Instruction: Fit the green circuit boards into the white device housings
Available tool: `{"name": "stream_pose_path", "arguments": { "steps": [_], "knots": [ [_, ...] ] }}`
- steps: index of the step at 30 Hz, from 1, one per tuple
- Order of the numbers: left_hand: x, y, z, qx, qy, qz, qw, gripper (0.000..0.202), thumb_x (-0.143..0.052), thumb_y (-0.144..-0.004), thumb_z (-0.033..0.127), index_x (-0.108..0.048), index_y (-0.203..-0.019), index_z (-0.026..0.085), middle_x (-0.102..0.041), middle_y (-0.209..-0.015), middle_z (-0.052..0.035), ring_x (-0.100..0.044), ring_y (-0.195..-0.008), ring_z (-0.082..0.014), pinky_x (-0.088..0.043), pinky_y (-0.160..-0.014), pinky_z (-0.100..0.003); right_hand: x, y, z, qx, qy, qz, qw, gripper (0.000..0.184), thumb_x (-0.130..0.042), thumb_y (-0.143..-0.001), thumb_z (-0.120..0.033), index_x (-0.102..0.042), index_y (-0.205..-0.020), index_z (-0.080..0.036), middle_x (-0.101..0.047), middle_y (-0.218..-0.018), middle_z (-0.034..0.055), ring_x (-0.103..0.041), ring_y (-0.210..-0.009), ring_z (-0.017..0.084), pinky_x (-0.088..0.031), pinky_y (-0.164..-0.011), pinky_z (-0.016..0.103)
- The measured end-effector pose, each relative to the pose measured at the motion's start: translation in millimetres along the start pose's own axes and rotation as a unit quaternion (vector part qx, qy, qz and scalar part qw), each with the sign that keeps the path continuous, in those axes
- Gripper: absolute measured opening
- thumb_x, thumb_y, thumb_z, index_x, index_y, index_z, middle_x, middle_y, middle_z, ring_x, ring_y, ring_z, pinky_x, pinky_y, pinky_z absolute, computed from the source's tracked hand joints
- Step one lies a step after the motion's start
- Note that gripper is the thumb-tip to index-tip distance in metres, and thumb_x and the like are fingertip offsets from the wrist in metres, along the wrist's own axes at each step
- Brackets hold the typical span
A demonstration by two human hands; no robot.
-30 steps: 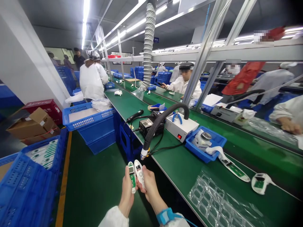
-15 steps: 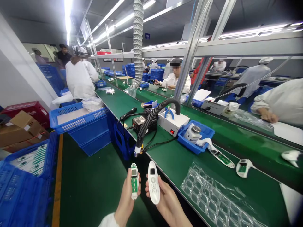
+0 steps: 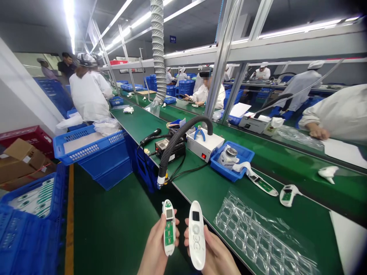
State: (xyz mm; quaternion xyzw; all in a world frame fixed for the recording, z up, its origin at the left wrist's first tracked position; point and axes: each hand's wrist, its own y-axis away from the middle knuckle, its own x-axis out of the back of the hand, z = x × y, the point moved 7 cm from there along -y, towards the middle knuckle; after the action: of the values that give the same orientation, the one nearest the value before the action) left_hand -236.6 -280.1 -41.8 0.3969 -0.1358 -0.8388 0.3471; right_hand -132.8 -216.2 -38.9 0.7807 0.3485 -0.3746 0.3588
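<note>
My left hand (image 3: 156, 240) is closed around a white casing half with a green circuit board (image 3: 169, 228); a small square screen sits near its top. In my right hand (image 3: 215, 250) is a white front cover (image 3: 197, 235) with a dark window and round button shapes. Both parts are held upright, side by side with a gap between them, in front of the bench edge. Just above them hangs the nozzle of a black flexible hose (image 3: 172, 149). Farther right on the bench lie an opened white housing with a board (image 3: 262, 182) and another similar one (image 3: 288, 194).
A clear plastic blister tray (image 3: 258, 233) lies on the green bench at right. Behind it are a blue bin (image 3: 233, 175), a white box with a red switch (image 3: 205, 145) and blue pliers (image 3: 199, 132). Blue crates (image 3: 100, 168) stand left. Co-workers sit along the line.
Both hands have come nearer and lower in view, with the cover moved slightly right and the gap a little wider. The camera view has shifted, and a white part on the belt at right has moved left.
</note>
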Motion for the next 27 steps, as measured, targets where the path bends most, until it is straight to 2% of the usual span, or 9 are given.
{"name": "stream_pose_path", "arguments": {
  "steps": [4,6,8,10,12,17,22,27],
  "knots": [
    [-5.6,4,5,-0.019,-0.04,0.036,0.998,0.043,-0.076,-0.067,0.046,-0.069,-0.098,0.017,-0.068,-0.087,-0.0082,-0.063,-0.078,-0.0201,-0.052,-0.071,-0.029,-2,6,-8,0.019,0.067,0.007,0.998,0.043,-0.071,-0.074,-0.049,-0.073,-0.101,-0.015,-0.072,-0.091,0.0129,-0.065,-0.086,0.024,-0.047,-0.083,0.034],
    [-17.6,5,8,-0.048,-0.089,-0.002,0.995,0.038,-0.075,-0.07,0.042,-0.068,-0.098,0.017,-0.068,-0.088,-0.0081,-0.063,-0.087,-0.0226,-0.051,-0.08,-0.03,-1,10,-13,0.042,0.136,0.016,0.99,0.042,-0.07,-0.076,-0.048,-0.072,-0.104,-0.016,-0.071,-0.096,0.0131,-0.064,-0.092,0.026,-0.046,-0.087,0.035],
    [-34.6,7,8,-0.083,-0.156,-0.063,0.982,0.033,-0.069,-0.076,0.04,-0.066,-0.1,0.018,-0.068,-0.092,-0.0073,-0.062,-0.091,-0.0224,-0.048,-0.084,-0.03,-1,15,-19,0.077,0.204,0.027,0.976,0.043,-0.071,-0.076,-0.045,-0.07,-0.11,-0.019,-0.07,-0.105,0.0121,-0.062,-0.101,0.028,-0.044,-0.093,0.037],
    [-49.4,11,6,-0.109,-0.217,-0.101,0.965,0.029,-0.065,-0.08,0.039,-0.063,-0.101,0.019,-0.068,-0.094,-0.0061,-0.061,-0.09,-0.0214,-0.048,-0.083,-0.029,-1,19,-25,0.108,0.255,0.029,0.96,0.045,-0.072,-0.075,-0.043,-0.067,-0.115,-0.022,-0.067,-0.115,0.0104,-0.059,-0.109,0.029,-0.041,-0.099,0.038],
    [-60.4,13,2,-0.124,-0.251,-0.114,0.953,0.028,-0.063,-0.082,0.04,-0.061,-0.101,0.019,-0.067,-0.093,-0.0057,-0.06,-0.088,-0.021,-0.047,-0.081,-0.029,0,21,-28,0.125,0.289,0.022,0.949,0.046,-0.071,-0.076,-0.042,-0.066,-0.118,-0.023,-0.065,-0.12,0.0094,-0.057,-0.113,0.029,-0.039,-0.102,0.038],
    [-77.0,13,-10,-0.14,-0.277,-0.122,0.943,0.034,-0.062,-0.082,0.04,-0.055,-0.107,0.018,-0.065,-0.095,-0.0072,-0.059,-0.092,-0.0215,-0.045,-0.084,-0.029,10,25,-34,0.139,0.308,0.041,0.94,0.048,-0.069,-0.078,-0.044,-0.064,-0.121,-0.024,-0.063,-0.123,0.0085,-0.057,-0.114,0.029,-0.043,-0.101,0.038],
    [-86.2,13,-23,-0.135,-0.303,-0.135,0.934,0.032,-0.06,-0.083,0.042,-0.054,-0.103,0.018,-0.061,-0.09,-0.0048,-0.058,-0.088,-0.0198,-0.046,-0.083,-0.03,22,33,-38,0.151,0.305,0.059,0.939,0.047,-0.069,-0.078,-0.043,-0.064,-0.12,-0.023,-0.065,-0.121,0.009,-0.06,-0.11,0.029,-0.046,-0.098,0.037],
    [-95.6,16,-43,-0.097,-0.295,-0.162,0.937,0.034,-0.061,-0.083,0.042,-0.058,-0.105,0.016,-0.063,-0.09,-0.006,-0.057,-0.089,-0.0205,-0.045,-0.086,-0.031,30,48,-45,0.216,0.308,0.089,0.922,0.043,-0.067,-0.079,-0.046,-0.068,-0.115,-0.023,-0.067,-0.113,0.0094,-0.063,-0.102,0.028,-0.051,-0.088,0.034]
  ]
}}
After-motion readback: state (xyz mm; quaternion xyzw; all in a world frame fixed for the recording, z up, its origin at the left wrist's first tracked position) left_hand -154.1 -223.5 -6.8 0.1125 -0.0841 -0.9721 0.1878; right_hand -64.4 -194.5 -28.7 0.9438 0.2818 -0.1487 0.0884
